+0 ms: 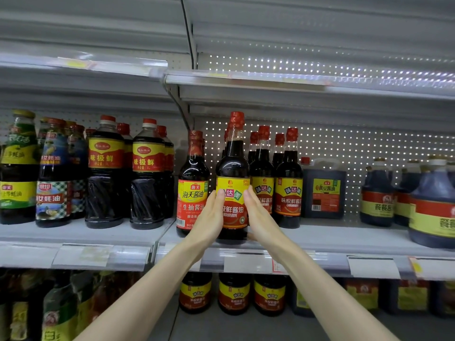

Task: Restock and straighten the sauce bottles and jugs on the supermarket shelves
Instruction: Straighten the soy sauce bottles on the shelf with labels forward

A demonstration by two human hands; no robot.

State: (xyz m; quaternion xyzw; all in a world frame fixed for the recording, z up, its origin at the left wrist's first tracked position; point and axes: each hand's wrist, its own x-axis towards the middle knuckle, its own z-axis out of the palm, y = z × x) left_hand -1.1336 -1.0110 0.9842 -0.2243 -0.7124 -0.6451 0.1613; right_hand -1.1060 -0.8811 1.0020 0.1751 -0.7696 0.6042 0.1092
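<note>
Bottle of soy sauce [232,166], red-capped with a yellow-and-red label, stands upright at the front edge of the middle shelf [320,238] in a supermarket aisle, held between a person's two bare hands. The left hand [210,217] lies flat against its left flank and the right hand [262,217] against its right flank. Each grip is made with straight fingers pressed to the label rather than wrapped round it, and the right thumb sits low near the base. Just to the left stands a red-labelled bottle [193,193], partly covered by the left hand. To the right, matching bottles [288,193] stand in rows further back, then a square jug [323,190] and round-shouldered jugs [433,212]. Litre bottles [105,173] fill the neighbouring bay on the left. Price strips [248,263] line the shelf edge, and lower-shelf bottles [234,294] with similar labels show, blurred, beneath.
</note>
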